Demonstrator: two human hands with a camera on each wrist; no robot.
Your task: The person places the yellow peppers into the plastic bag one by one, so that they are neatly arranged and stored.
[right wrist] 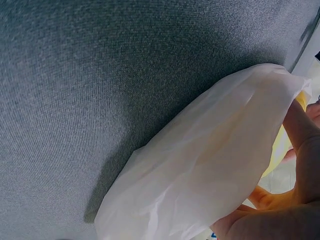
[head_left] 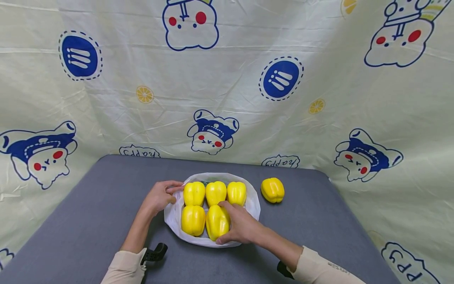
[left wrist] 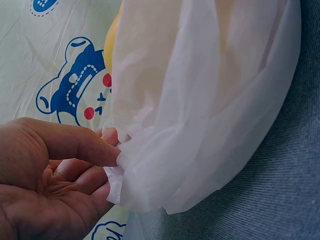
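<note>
A white plastic bag (head_left: 253, 202) stands open-mouthed on the grey table, with several yellow bell peppers (head_left: 194, 193) in two rows inside. At its left rim is my left hand (head_left: 161, 196); the left wrist view shows thumb and fingers pinching the edge of the bag (left wrist: 200, 110). My right hand (head_left: 242, 224) reaches in over the right side and grips the bell pepper (head_left: 217, 221) in the front row, thumb at its near end and fingers at its far end. In the right wrist view the bag's wall (right wrist: 200, 160) hides most of that pepper.
One more yellow bell pepper (head_left: 272, 190) lies on the grey table (head_left: 305, 221), to the right of the bag. Behind the table hangs a pale curtain (head_left: 234, 83) printed with cartoon figures. Dark wrist straps (head_left: 155, 253) sit at both sleeves.
</note>
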